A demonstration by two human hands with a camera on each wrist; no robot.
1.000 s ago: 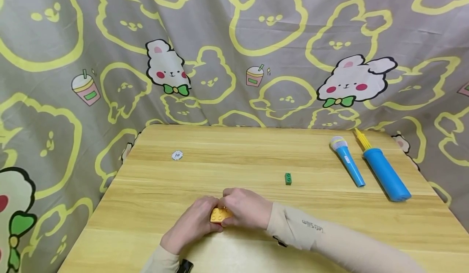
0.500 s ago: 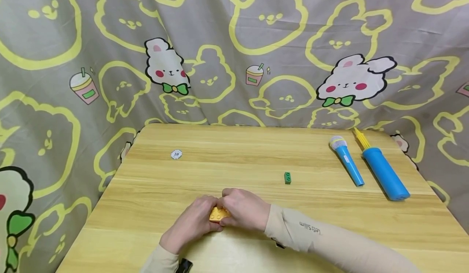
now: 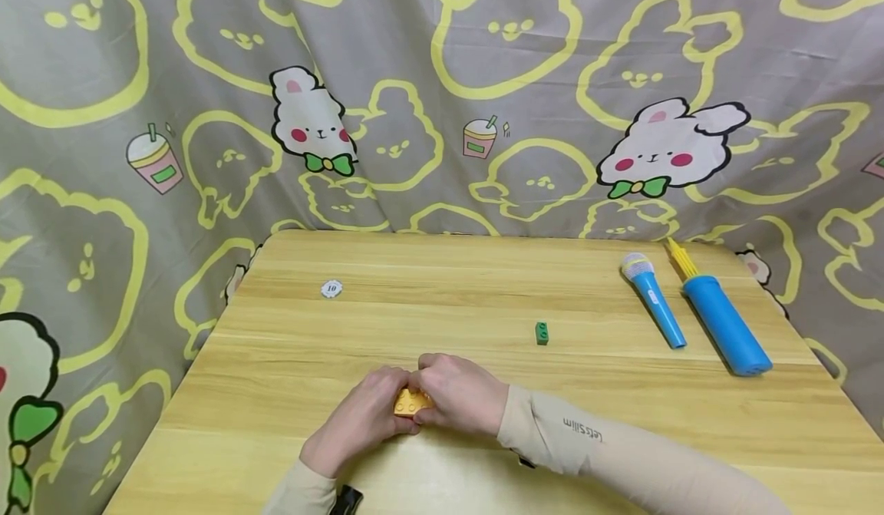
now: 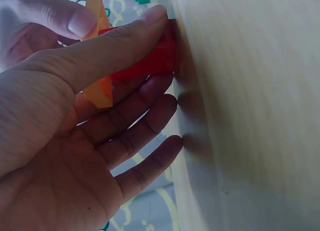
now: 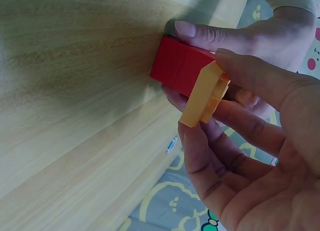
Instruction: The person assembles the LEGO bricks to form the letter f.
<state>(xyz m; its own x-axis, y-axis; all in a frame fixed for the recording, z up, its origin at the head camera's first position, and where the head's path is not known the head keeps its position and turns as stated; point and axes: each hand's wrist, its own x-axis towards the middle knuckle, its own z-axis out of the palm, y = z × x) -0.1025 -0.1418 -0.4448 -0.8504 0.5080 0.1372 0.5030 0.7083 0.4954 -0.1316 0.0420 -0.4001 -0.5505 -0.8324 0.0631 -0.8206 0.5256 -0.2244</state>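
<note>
Almost nothing moves over the last second: both hands stay locked together at the near-centre of the wooden table, only the head camera drifts a touch.

Left hand grasps the red brick, thumb along its top, fingers curled under. Right hand pinches the orange brick, thumb on one face, fingers on the other. Right wrist view shows the orange brick sitting on the red brick, which rests against the tabletop.

Judgement: the hold-still with both grips closed reads as a press-fit in progress or just seated; I can't tell if the studs are fully engaged, since the seam is partly hidden by fingers.

Untouched and in the same spots: small green brick to the right past the hands, white "10" chip far left, blue toy microphone and blue pump far right, rabbit-print cloth behind.
</note>
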